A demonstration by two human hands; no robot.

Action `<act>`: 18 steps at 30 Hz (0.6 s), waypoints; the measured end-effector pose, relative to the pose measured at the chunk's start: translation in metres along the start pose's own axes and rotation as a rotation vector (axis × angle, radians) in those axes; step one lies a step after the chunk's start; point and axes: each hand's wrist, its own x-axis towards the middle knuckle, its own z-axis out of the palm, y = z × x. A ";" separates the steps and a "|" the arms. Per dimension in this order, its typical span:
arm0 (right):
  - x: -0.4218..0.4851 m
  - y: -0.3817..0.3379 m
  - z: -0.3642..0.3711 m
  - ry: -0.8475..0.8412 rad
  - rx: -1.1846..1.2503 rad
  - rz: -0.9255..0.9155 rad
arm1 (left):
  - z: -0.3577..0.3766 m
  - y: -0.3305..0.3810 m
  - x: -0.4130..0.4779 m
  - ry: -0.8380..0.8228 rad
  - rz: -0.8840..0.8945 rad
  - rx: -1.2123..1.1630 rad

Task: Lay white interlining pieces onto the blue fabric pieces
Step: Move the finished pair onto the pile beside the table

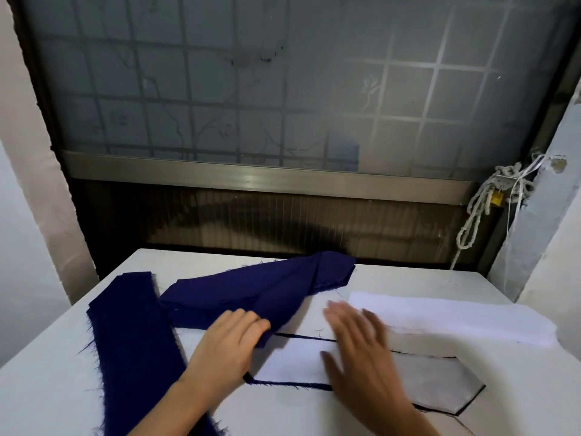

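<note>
A stack of dark blue fabric pieces (pixel 251 287) lies across the back of the white table (pixel 47 388). My left hand (pixel 229 344) pinches the near corner of its top piece. In front lies a blue piece covered by white interlining (pixel 289 361), only its dark edge showing. My right hand (pixel 361 354), blurred, rests flat with straight fingers on that interlining. A second covered piece (pixel 440 385) with a pointed end lies to the right. Loose white interlining pieces (pixel 456 319) lie at the right rear.
A long dark blue strip (pixel 132 350) runs diagonally along the table's left side. Behind the table stands a frosted window with a grid (pixel 251 89). A knotted rope (pixel 481 199) hangs at the right wall.
</note>
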 end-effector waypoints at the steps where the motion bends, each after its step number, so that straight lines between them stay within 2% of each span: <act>1: 0.011 -0.016 0.003 -0.039 0.037 -0.069 | 0.001 0.003 -0.003 0.013 -0.005 -0.027; 3: 0.027 -0.043 0.012 -0.056 0.132 -0.155 | 0.002 0.004 -0.007 0.061 -0.067 -0.093; 6: 0.037 -0.057 0.029 0.011 0.249 -0.157 | 0.003 0.000 -0.009 0.109 -0.171 -0.192; 12: 0.034 -0.010 0.025 -0.051 0.004 -0.129 | 0.006 -0.006 -0.016 0.131 -0.433 -0.177; 18: -0.008 0.079 -0.004 -0.028 -0.129 0.072 | 0.009 -0.013 -0.017 0.275 -0.664 -0.268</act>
